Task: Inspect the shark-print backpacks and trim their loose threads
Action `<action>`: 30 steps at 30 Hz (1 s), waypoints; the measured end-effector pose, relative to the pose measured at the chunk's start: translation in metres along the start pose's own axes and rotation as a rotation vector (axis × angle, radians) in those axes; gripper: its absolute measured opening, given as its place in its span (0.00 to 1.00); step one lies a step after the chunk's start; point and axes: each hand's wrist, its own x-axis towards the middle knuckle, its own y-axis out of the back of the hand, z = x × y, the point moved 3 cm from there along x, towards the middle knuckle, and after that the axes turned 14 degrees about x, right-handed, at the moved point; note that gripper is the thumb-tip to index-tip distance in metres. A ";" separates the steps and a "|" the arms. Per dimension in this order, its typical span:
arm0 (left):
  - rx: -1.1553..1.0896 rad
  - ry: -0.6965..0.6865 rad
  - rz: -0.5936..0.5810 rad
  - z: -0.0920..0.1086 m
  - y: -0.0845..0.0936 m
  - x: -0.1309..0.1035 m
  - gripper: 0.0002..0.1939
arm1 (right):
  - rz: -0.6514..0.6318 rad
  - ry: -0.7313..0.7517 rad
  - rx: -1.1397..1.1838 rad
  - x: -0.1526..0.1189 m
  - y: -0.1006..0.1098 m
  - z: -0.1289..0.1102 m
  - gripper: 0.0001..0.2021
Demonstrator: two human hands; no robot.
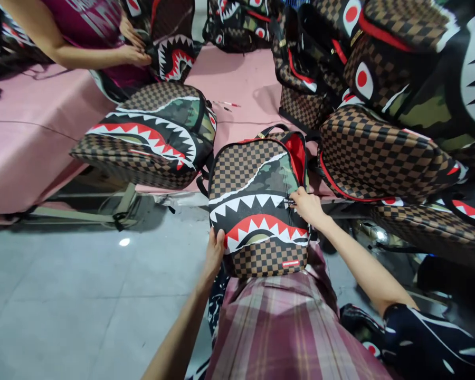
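A backpack [253, 211] with brown-and-black checks, a camouflage patch and a printed shark mouth leans at the table edge, against a plaid-covered lap. Its top right side gapes, showing a red lining [296, 155]. My left hand [215, 250] grips the lower left side, thumb on the front and the fingers hidden behind. At the right of the front panel, my right hand [309, 207] is closed in a pinch, beside a dark vertical line. Something small and dark shows at these fingertips, too small to name.
A similar backpack [158, 137] lies on the pink-covered table [245, 71] to the left. More backpacks [380, 153] are piled at the right. Across the table, a co-worker's hands [136, 50] handle another one. A pen-like red-and-white stick [231, 104] lies mid-table.
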 end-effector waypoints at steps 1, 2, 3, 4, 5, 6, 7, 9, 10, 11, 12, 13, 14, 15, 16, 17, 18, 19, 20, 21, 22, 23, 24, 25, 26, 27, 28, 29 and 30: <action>0.026 -0.017 0.009 -0.001 0.000 0.001 0.24 | -0.012 -0.014 -0.004 0.000 -0.002 0.002 0.13; 0.056 -0.030 0.022 -0.002 0.000 0.002 0.24 | -0.021 -0.023 -0.008 -0.001 -0.004 0.003 0.13; 0.086 -0.034 0.037 -0.004 0.000 0.003 0.24 | -0.024 -0.026 -0.011 -0.004 -0.006 0.004 0.13; 0.108 -0.028 0.051 -0.006 0.000 0.003 0.23 | -0.024 -0.024 -0.009 -0.007 -0.008 0.005 0.14; 0.124 -0.022 0.055 -0.009 -0.001 0.003 0.23 | -0.018 -0.017 0.000 -0.010 -0.009 0.005 0.14; 0.135 -0.020 0.053 -0.011 -0.001 0.003 0.22 | -0.009 -0.010 0.019 -0.013 -0.010 0.004 0.15; 0.141 -0.018 0.045 -0.013 -0.001 0.003 0.22 | 0.000 -0.002 0.051 -0.017 -0.010 0.004 0.16; 0.151 -0.003 0.021 -0.014 0.000 0.001 0.22 | -0.011 0.023 0.155 -0.027 -0.012 0.002 0.15; 0.163 0.010 0.018 -0.013 0.002 -0.001 0.22 | -0.033 0.044 0.206 -0.033 -0.014 0.001 0.14; 0.187 0.018 0.043 -0.010 0.004 -0.003 0.22 | -0.068 0.072 0.251 -0.041 -0.016 0.000 0.13; 0.223 0.006 0.102 -0.004 0.007 -0.005 0.23 | -0.108 0.101 0.291 -0.050 -0.020 0.000 0.12; 0.270 -0.037 0.186 0.006 0.009 -0.007 0.24 | -0.143 0.125 0.328 -0.059 -0.023 -0.001 0.11; 0.322 -0.118 0.270 0.018 0.007 -0.010 0.25 | -0.165 0.142 0.364 -0.068 -0.027 -0.002 0.11; 0.373 -0.229 0.323 0.034 0.002 -0.013 0.24 | -0.163 0.143 0.408 -0.075 -0.030 -0.002 0.12; 0.419 -0.354 0.325 0.051 -0.009 -0.015 0.22 | -0.153 0.140 0.455 -0.081 -0.033 -0.001 0.12; 0.456 -0.470 0.277 0.069 -0.025 -0.016 0.20 | -0.138 0.134 0.500 -0.085 -0.035 -0.001 0.13; 0.487 -0.561 0.187 0.086 -0.044 -0.016 0.19 | -0.123 0.129 0.532 -0.088 -0.036 -0.002 0.13; 0.513 -0.607 0.104 0.101 -0.065 -0.015 0.21 | -0.113 0.130 0.555 -0.089 -0.036 -0.002 0.13; 0.538 -0.618 0.056 0.115 -0.084 -0.013 0.25 | -0.106 0.137 0.571 -0.089 -0.036 -0.003 0.12; 0.569 -0.605 0.035 0.125 -0.102 -0.010 0.30 | -0.098 0.144 0.584 -0.089 -0.036 -0.003 0.12; 0.602 -0.583 0.030 0.133 -0.116 -0.005 0.34 | -0.088 0.150 0.595 -0.088 -0.035 -0.003 0.12; 0.636 -0.559 0.034 0.138 -0.127 -0.001 0.38 | -0.076 0.154 0.604 -0.087 -0.035 -0.003 0.12; 0.670 -0.540 0.036 0.141 -0.134 0.004 0.39 | -0.067 0.157 0.615 -0.086 -0.035 -0.002 0.12; 0.701 -0.528 0.036 0.142 -0.138 0.008 0.40 | -0.060 0.159 0.628 -0.086 -0.035 -0.002 0.12; 0.728 -0.523 0.036 0.143 -0.138 0.012 0.39 | -0.058 0.162 0.642 -0.084 -0.036 -0.001 0.12; 0.752 -0.522 0.038 0.142 -0.135 0.015 0.37 | -0.060 0.166 0.655 -0.083 -0.038 -0.001 0.13; 0.772 -0.521 0.037 0.142 -0.130 0.017 0.35 | -0.065 0.172 0.669 -0.082 -0.039 -0.001 0.13; 0.791 -0.513 0.028 0.142 -0.124 0.018 0.33 | -0.070 0.180 0.680 -0.080 -0.040 -0.002 0.12; 0.813 -0.491 0.005 0.141 -0.118 0.019 0.30 | -0.074 0.186 0.691 -0.078 -0.041 -0.004 0.12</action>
